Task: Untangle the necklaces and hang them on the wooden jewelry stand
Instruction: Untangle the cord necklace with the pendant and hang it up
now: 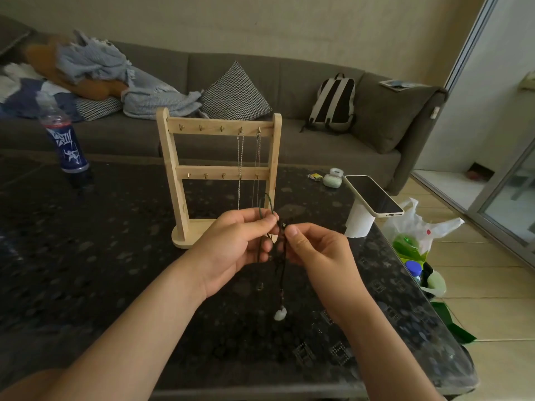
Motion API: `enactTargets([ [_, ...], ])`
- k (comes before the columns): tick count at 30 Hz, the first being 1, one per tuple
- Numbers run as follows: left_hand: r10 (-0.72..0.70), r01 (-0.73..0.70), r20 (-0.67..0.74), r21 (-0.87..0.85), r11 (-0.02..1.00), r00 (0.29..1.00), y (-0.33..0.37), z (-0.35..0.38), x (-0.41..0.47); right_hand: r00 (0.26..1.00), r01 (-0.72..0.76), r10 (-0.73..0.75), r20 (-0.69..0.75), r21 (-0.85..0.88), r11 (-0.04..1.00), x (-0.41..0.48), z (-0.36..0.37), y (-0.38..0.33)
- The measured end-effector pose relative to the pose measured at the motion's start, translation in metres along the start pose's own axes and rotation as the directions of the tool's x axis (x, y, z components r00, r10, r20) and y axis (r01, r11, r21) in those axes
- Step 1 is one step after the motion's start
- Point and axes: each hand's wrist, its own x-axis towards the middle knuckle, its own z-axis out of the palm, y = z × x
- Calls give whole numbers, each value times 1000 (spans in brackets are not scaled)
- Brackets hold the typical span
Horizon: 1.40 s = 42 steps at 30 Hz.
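1. Necklaces on cords were held up over the bench, just in front of the wooden jewelry stand, bunched between the person's two hands.
2. The left hand had its grip clamped on the cords, thumb and fingertips pinching them. A green loop rose above that pinch.
3. The right hand had its grip clamped too, with thumb and forefinger pinching the dark strands right beside the left hand's pinch.
4. Below the two pinches the dark strands hung down and ended in a pale pendant. It hung low near the bench, and whether it touched the surface could not be told.
5. Done so far: two chain necklaces hung from the two rightmost hooks of the stand's top rail. They hung straight, side by side and apart from each other.
6. The other three top hooks carried nothing, so there was room for what remained.
7. Left to do, as a judgement: the cord bundle looked knotted where the fingers worked, so the untangling seemed unfinished.
8. The green and the darker cord suggested more than one necklace in the bundle, but the exact count could not be told.
9. Once separated, each cord necklace would need hanging on a free hook, so the task looked roughly midway.
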Motion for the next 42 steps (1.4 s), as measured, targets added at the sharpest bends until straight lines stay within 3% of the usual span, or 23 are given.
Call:
enactTargets([
  [5,41,-39,-113,24,999,993,-2,1,1,974,98,-117,-196,-105,990,0,2,-3],
  [8,54,-37,-160,109,993,986,-4,1,1,960,183,-227,-167,-243,953,-1,3,-3],
  [13,12,5,-142,122,993,990,-4,4,0,927,185,-311,-208,-469,864,-2,10,1],
  [17,-13,30,-132,131,991,991,-3,4,0,924,197,-326,-197,-485,852,-2,9,0],
  [21,-16,31,-133,112,993,991,-2,2,0,955,159,-248,-164,-424,892,0,5,0],
  [27,-77,77,-113,-9,997,991,-1,2,1,943,80,-164,-291,-278,957,1,4,-1],
  [30,-99,97,-103,-31,995,990,-2,2,2,928,110,-219,-302,-340,934,-1,8,-2],
  [34,-97,95,-125,-19,995,987,-4,4,3,892,220,-393,-223,-545,809,-3,12,-3],
  [42,-90,101,-123,91,991,988,-6,5,2,869,233,-456,-194,-652,721,-2,15,-1],
])
